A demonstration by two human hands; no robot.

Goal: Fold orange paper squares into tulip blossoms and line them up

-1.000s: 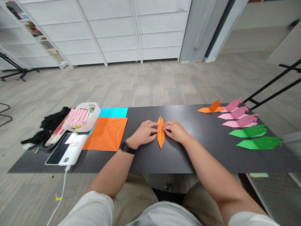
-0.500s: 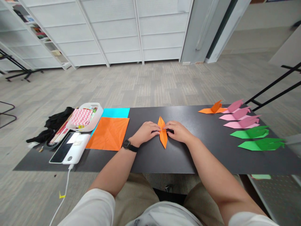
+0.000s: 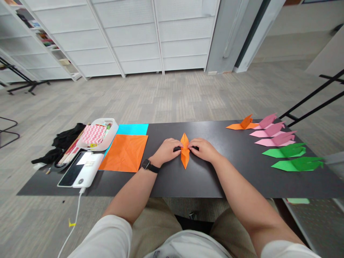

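A narrow, pointed piece of folded orange origami paper point(image 3: 185, 159) stands lengthwise between my hands over the dark table. My left hand point(image 3: 170, 150), with a black watch on its wrist, pinches the paper's left edge near the middle. From the other side, my right hand point(image 3: 202, 149) pinches the right edge at the same height. Fingertips cover small parts of both edges. To the left lie an orange paper sheet point(image 3: 125, 153) with crease lines and a blue sheet point(image 3: 134, 129) partly under it.
Folded paper birds line the table's right side: an orange bird point(image 3: 244, 124), several pink ones point(image 3: 274, 139) and green ones point(image 3: 298, 165). At left are a white basket point(image 3: 114, 130), a phone point(image 3: 70, 171), a white power bank point(image 3: 87, 171) with a cable, and black cloth point(image 3: 66, 137).
The folded orange paper has turned slightly and now points straight away from me; its lower tip has shifted left. Both hands stay at its sides.
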